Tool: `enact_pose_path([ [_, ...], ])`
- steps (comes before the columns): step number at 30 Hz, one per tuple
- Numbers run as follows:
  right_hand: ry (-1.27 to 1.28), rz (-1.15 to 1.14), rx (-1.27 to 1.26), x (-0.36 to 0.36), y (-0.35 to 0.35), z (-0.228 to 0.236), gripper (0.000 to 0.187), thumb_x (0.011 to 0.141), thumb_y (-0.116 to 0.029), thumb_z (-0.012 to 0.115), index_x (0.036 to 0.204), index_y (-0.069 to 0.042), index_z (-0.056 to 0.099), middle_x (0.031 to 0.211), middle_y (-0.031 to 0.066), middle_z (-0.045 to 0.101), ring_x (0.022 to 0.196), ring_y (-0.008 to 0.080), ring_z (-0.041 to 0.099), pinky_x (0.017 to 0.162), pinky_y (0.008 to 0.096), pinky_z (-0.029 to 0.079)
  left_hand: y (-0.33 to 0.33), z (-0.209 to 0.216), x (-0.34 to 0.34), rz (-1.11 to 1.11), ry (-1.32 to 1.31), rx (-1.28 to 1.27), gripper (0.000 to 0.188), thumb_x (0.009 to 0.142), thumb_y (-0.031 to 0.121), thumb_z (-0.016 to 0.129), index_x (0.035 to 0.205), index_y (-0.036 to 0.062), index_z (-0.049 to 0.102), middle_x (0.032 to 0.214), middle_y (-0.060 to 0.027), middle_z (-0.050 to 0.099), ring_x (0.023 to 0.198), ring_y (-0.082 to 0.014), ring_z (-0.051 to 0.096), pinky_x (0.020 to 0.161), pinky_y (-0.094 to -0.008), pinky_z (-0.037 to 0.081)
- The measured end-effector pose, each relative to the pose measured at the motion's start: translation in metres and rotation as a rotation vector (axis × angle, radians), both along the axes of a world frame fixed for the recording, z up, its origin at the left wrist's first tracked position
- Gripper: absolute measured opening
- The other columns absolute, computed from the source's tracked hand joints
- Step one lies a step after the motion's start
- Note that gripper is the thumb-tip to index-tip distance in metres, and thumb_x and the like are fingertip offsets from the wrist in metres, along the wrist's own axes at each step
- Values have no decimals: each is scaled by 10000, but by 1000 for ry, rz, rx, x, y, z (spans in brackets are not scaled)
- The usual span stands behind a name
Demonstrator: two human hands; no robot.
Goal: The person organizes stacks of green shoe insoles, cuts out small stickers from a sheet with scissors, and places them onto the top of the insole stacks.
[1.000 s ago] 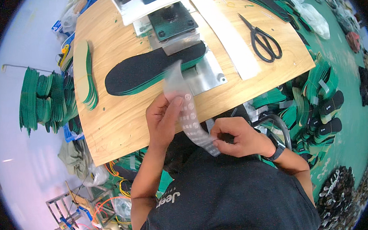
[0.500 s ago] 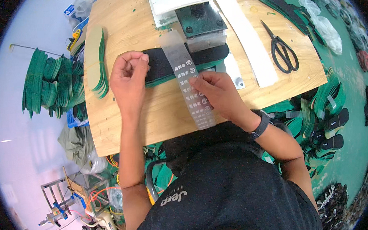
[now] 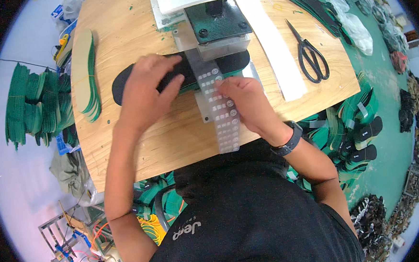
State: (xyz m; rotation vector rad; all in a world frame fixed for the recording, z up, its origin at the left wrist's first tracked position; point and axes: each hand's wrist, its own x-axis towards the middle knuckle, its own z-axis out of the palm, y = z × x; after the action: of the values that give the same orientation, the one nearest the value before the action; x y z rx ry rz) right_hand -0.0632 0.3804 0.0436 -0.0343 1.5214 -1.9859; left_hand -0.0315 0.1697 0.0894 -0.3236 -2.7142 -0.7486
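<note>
Black-topped insoles (image 3: 120, 84) with green edges lie in a stack on the table, partly under the metal head of a small press (image 3: 220, 27). Across them hangs a clear plastic strip (image 3: 227, 127) with rows of small white printed marks, its lower end reaching the table's near edge. My right hand (image 3: 247, 100) pinches the strip's right side between thumb and fingers. Over the left part of the insoles hovers my left hand (image 3: 147, 91), thumb and fingers apart, slightly blurred, holding nothing I can see. Whether it touches the top insole I cannot tell.
Black scissors (image 3: 313, 60) lie at right beside a long white strip (image 3: 271, 50). A banded bundle of beige and green insoles (image 3: 83, 74) is at the table's left. More green insole stacks hang at far left (image 3: 23, 106) and fill the lower right (image 3: 345, 122).
My left hand has opened from a pinch and moved right over the insoles. My right hand keeps its pinch on the strip. The whole view has shifted a little.
</note>
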Motion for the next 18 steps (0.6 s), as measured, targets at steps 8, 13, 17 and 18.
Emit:
enact_pose_path([
  [8, -24, -172, -80, -16, 22, 5, 181, 887, -111, 568, 762, 10, 622, 682, 29, 609, 541, 65, 536, 494, 199, 422, -6, -15, -27, -14, 33, -171, 645, 682, 368, 778, 1189, 24, 576, 1137, -162, 586, 1080, -316, 542, 926, -366, 430],
  [13, -17, -175, -61, -17, 19, 2, 204, 892, -127, 580, 738, 1, 618, 661, 23, 605, 523, 61, 528, 480, 190, 410, 0, -19, -28, -6, -32, -194, 705, 668, 422, 774, 1212, 27, 561, 1039, -170, 613, 1006, -339, 550, 920, -386, 403],
  [17, -20, -184, -67, -18, 16, 3, 233, 898, -145, 588, 713, -7, 617, 646, 15, 600, 516, 55, 524, 476, 191, 402, 0, -22, -29, 2, -23, -226, 715, 685, 504, 723, 1193, 23, 573, 1047, -175, 616, 991, -309, 572, 918, -382, 392],
  [18, -21, -187, -63, -18, 15, 4, 237, 898, -148, 590, 709, -8, 617, 645, 13, 599, 516, 54, 524, 475, 191, 400, 0, -22, -29, -2, -16, -235, 708, 688, 502, 720, 1190, 25, 575, 1041, -174, 617, 988, -307, 572, 916, -382, 392],
])
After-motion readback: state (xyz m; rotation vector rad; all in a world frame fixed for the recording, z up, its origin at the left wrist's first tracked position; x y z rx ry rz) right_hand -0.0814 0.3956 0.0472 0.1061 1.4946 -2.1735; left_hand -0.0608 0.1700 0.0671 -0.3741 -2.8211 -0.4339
